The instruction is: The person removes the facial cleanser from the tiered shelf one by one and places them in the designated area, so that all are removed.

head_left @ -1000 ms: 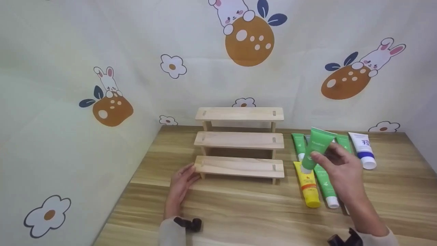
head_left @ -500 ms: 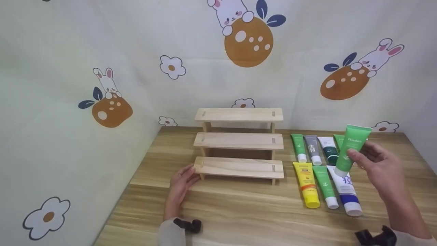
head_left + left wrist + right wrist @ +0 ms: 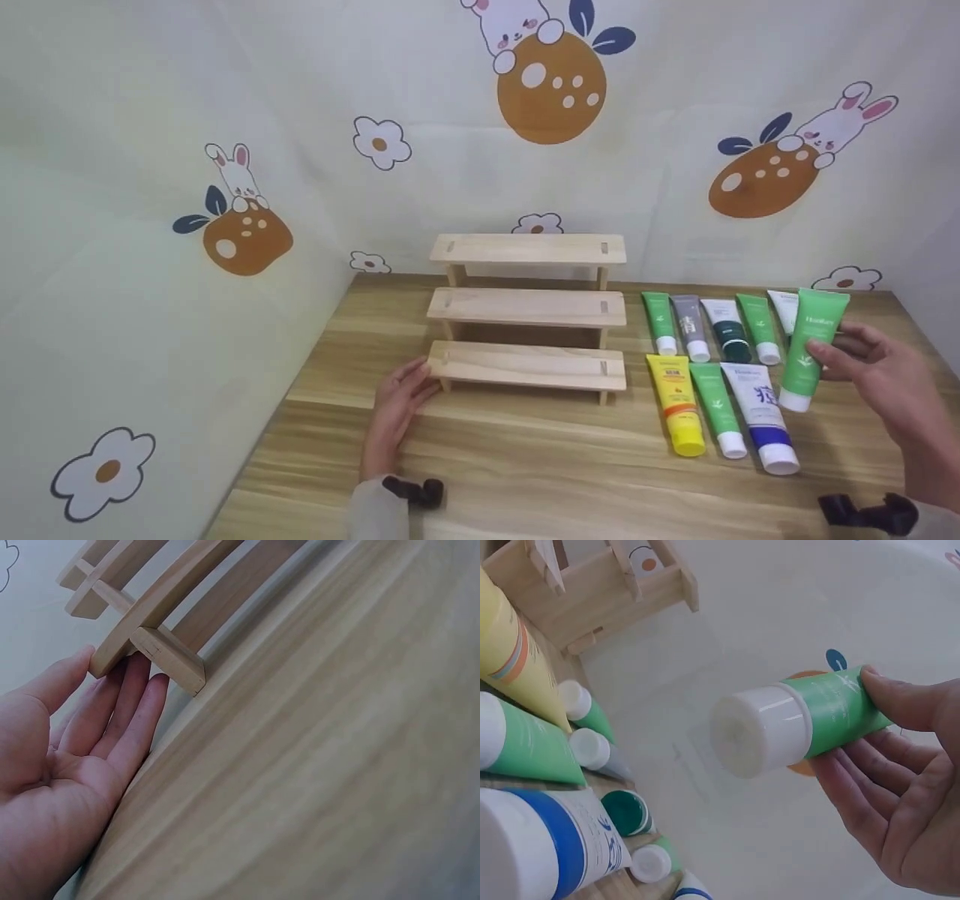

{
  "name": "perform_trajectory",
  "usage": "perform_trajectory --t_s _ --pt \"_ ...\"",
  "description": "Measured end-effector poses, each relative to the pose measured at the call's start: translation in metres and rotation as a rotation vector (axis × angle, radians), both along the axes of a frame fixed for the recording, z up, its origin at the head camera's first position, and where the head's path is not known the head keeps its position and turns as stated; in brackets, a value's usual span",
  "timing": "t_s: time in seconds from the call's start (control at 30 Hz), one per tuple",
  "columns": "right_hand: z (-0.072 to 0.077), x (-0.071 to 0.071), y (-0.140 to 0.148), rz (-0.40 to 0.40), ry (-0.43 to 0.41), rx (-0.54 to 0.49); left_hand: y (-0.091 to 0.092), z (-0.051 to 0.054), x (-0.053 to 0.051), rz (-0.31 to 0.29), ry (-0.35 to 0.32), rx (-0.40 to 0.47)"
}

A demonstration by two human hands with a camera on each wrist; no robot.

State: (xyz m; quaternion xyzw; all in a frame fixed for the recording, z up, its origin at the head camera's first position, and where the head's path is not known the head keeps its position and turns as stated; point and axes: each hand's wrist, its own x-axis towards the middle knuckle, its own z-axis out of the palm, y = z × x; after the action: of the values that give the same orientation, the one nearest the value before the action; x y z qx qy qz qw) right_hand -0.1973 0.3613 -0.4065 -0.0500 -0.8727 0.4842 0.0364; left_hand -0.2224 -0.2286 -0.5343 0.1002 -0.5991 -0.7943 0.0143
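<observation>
My right hand (image 3: 892,367) pinches a green tube (image 3: 814,349) with a white cap, thumb on its front and fingers behind. It is raised over the right end of the tube rows, cap down. In the right wrist view the white cap (image 3: 761,731) points away from the palm. My left hand (image 3: 405,405) holds the left end of the lowest step of a three-tier wooden rack (image 3: 525,367). In the left wrist view the thumb lies against the end of the board (image 3: 112,652), and the fingers reach beneath it.
Right of the rack, a front row holds a yellow tube (image 3: 677,409), a green tube (image 3: 718,412) and a white-and-blue tube (image 3: 765,420). Behind it lie several tubes, among them a grey one (image 3: 690,326) and a white-and-dark-green one (image 3: 726,330). A patterned cloth (image 3: 637,187) hangs behind.
My right hand has carried the green tube rightward, from above the yellow tube to the right end of the rows, and lowered it slightly at the end. The left hand has stayed at the rack.
</observation>
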Motion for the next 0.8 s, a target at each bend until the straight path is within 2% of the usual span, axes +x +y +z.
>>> perform_trajectory --t_s 0.17,0.23,0.4,0.57,0.67,0.8 --pt "-0.014 -0.008 0.016 0.016 -0.140 0.034 0.000 0.000 0.000 0.003 -0.003 -0.007" --pt "-0.019 -0.012 0.020 0.037 -0.220 0.063 0.000 0.000 0.001 0.005 -0.001 -0.011" --pt "-0.031 -0.020 0.030 0.123 -0.328 0.120 0.001 0.001 0.000 0.005 -0.002 0.015" --pt "-0.039 -0.025 0.035 0.165 -0.438 0.086 0.001 0.001 0.000 0.006 0.006 0.032" --pt "-0.044 -0.026 0.038 0.178 -0.479 0.050 0.002 0.001 0.000 0.008 0.007 0.033" --pt "-0.049 -0.027 0.041 0.201 -0.488 0.034 0.001 0.001 0.001 0.010 0.007 0.034"
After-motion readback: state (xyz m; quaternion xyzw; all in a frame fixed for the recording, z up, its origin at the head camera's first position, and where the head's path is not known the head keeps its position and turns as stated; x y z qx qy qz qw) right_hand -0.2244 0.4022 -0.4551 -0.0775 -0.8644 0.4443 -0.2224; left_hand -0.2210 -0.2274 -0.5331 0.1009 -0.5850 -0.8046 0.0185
